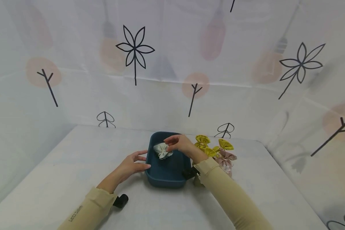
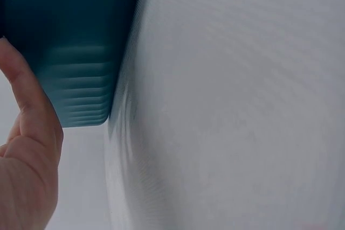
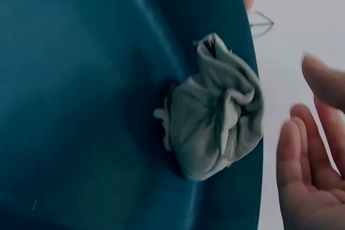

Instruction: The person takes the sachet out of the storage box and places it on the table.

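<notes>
The right sleeve [image 1: 233, 198] covers part of the pink pouches [image 1: 226, 159] near the tabletop's far right edge, so can't count them. In the left wrist view the teal tray [image 2: 70, 41] is blurry and cut off at the top, and the left hand [image 2: 27, 160] is clipped too.

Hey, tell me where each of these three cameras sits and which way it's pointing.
Head: worn on the head, looking forward and down at the table; shows both sleeved arms, the left hand against the blue bin, the right hand over the grey pouch.
Left wrist: looks along the left hand at the bin's outer corner and tablecloth.
Right wrist: looks down into the bin at the pouch; open right hand fingers show.
Shared: all three see the bin; head and right wrist see the pouch.
</notes>
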Available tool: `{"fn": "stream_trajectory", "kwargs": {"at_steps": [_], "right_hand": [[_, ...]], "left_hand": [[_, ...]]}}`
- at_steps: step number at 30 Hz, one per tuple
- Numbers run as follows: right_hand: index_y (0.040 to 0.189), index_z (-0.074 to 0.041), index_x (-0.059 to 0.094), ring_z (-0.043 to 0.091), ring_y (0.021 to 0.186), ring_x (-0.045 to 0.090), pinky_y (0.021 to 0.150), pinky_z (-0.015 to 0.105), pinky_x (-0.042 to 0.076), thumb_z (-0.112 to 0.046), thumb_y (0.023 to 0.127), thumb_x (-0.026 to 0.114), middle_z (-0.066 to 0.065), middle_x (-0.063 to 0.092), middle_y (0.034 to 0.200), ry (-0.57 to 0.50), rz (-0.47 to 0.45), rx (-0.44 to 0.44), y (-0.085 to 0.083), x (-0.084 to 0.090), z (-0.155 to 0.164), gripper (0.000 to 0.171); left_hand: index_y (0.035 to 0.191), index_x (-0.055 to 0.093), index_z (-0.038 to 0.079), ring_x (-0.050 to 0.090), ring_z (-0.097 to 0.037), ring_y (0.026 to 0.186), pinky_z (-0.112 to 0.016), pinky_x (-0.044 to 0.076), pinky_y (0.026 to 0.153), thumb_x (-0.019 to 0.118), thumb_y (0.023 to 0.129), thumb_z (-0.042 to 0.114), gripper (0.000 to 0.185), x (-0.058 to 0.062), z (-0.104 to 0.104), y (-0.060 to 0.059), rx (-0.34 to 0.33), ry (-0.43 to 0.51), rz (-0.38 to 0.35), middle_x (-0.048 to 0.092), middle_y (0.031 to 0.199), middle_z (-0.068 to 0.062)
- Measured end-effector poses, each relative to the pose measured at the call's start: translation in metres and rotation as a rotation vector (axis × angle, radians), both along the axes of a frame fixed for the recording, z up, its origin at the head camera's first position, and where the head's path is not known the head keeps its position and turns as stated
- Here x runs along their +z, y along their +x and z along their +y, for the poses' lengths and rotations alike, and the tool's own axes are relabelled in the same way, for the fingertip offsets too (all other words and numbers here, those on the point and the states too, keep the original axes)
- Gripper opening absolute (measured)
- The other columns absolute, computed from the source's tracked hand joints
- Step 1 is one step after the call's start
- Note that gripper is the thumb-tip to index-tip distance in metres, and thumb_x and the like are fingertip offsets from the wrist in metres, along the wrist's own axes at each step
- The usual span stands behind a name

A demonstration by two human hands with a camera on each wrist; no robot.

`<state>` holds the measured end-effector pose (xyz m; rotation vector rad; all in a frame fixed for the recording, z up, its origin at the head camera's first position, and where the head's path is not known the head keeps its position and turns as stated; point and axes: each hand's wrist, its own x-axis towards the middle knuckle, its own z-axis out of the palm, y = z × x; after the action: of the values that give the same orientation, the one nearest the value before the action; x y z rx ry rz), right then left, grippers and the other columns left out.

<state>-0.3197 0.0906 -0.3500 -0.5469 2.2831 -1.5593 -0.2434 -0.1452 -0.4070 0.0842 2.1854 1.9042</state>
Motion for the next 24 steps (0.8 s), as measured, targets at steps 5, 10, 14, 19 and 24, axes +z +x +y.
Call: {"fn": "stream_trajectory", "kwargs": {"at_steps": [5,10,14,19,24], "right_hand": [[0.116,0.008,0.059,0.024,0.097,0.056,0.085,0.034,0.048,0.007,0.076,0.071,0.019,0.06,0.112,0.061,0.033,0.081,-0.006,-0.004,0.002,0.042],[0.113,0.005,0.062,0.026,0.101,0.055,0.088,0.034,0.046,0.01,0.072,0.074,0.015,0.061,0.111,0.167,0.054,0.112,-0.009,-0.005,0.002,0.044],[0.111,0.004,0.063,0.026,0.106,0.055,0.092,0.036,0.045,0.01,0.071,0.074,0.013,0.062,0.112,0.225,0.078,0.124,-0.01,-0.006,0.001,0.042],[0.106,0.001,0.066,0.023,0.106,0.056,0.092,0.036,0.045,0.008,0.071,0.075,0.009,0.063,0.107,0.277,0.098,0.096,-0.011,-0.008,-0.003,0.036],[0.101,-0.001,0.069,0.02,0.096,0.057,0.088,0.036,0.047,0.005,0.074,0.074,0.004,0.064,0.098,0.281,0.086,0.044,-0.012,-0.011,-0.006,0.029]], "left_hand": [[0.14,0.04,0.012,0.061,-0.021,0.091,-0.037,0.051,0.082,0.076,0.078,0.014,0.072,0.001,0.001,0.001,0.008,0.005,0.005,0.048,0.125,-0.02],[0.14,0.04,0.012,0.061,-0.021,0.091,-0.036,0.051,0.082,0.077,0.078,0.014,0.072,0.001,0.001,0.001,0.007,0.008,0.0,0.049,0.125,-0.019],[0.14,0.041,0.012,0.061,-0.021,0.09,-0.036,0.051,0.082,0.077,0.077,0.015,0.073,0.001,0.001,0.0,0.005,0.014,-0.006,0.048,0.125,-0.019],[0.14,0.041,0.011,0.061,-0.021,0.091,-0.036,0.051,0.082,0.077,0.077,0.014,0.072,0.0,0.001,0.0,0.002,0.023,-0.005,0.048,0.124,-0.019],[0.14,0.041,0.011,0.06,-0.021,0.091,-0.036,0.051,0.082,0.077,0.077,0.014,0.072,0.0,0.001,0.0,0.006,0.018,-0.003,0.049,0.124,-0.019]]}}
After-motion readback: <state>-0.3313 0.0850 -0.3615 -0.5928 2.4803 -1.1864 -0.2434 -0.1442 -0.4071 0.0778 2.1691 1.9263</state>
